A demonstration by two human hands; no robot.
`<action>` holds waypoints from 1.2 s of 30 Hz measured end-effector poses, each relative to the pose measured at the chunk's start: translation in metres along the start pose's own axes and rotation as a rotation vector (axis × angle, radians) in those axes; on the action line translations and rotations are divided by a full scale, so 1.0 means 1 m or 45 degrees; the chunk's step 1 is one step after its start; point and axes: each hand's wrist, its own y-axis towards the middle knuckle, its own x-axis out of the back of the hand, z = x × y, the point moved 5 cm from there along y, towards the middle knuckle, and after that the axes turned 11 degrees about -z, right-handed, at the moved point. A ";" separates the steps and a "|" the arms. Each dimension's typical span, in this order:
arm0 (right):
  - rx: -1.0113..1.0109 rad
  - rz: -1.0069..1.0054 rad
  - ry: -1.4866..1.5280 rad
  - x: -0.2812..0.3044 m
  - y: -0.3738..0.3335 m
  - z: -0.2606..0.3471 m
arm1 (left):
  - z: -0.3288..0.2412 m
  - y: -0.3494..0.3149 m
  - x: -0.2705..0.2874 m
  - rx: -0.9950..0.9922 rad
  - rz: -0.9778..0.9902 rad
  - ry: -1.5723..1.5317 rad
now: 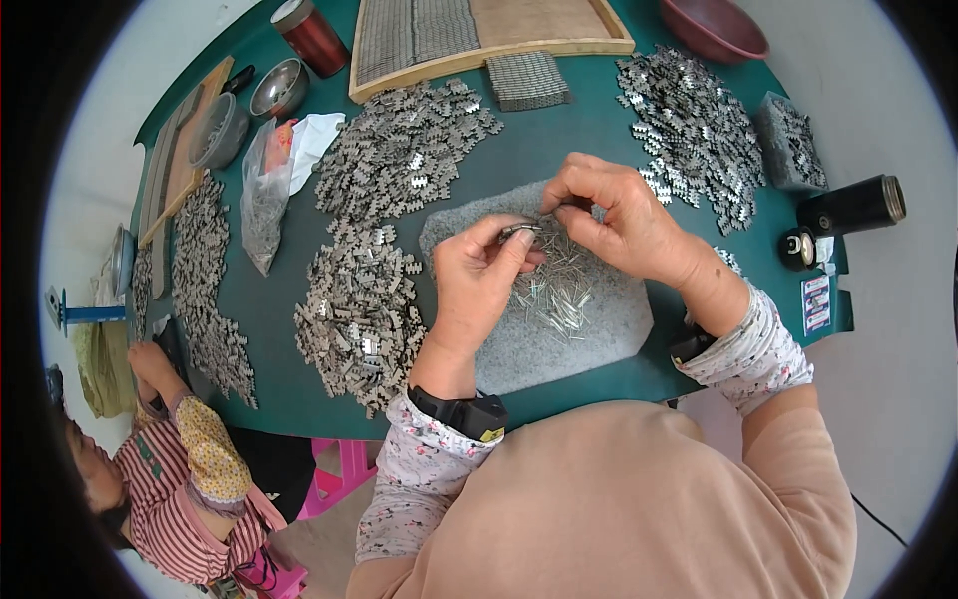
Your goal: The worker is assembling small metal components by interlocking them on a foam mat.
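Pinch-work near far edge of grey felt mat [559, 364].
Left hand [469, 285] pinches small dark metal piece [517, 230], mostly finger-covered; right hand [629, 222] pinched closed, contents unclear.

Hands [469, 275] pinching small metal pieces [518, 230] over pins [561, 304], grey mat [529, 361].

Forearms [446, 364] extend over the near edge of the desk [589, 135], converging inward. The left hand [477, 278] pinches, thumb against bent fingers. The right hand [627, 222], slightly farther from that edge, has its knuckles raised, its pinching fingertips [556, 206] near the left's.
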 end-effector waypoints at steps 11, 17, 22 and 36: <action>-0.113 0.115 0.284 -0.010 0.007 -0.002 | -0.001 -0.002 -0.004 -0.098 0.063 0.082; -0.069 0.123 0.253 -0.011 0.007 -0.002 | 0.000 -0.003 -0.004 -0.095 0.086 0.101; 0.249 0.158 0.079 -0.008 0.011 0.014 | -0.003 -0.002 -0.004 -0.285 0.092 0.345; 0.401 -0.194 -0.091 -0.015 -0.002 0.031 | -0.005 0.001 0.002 0.318 0.127 -0.484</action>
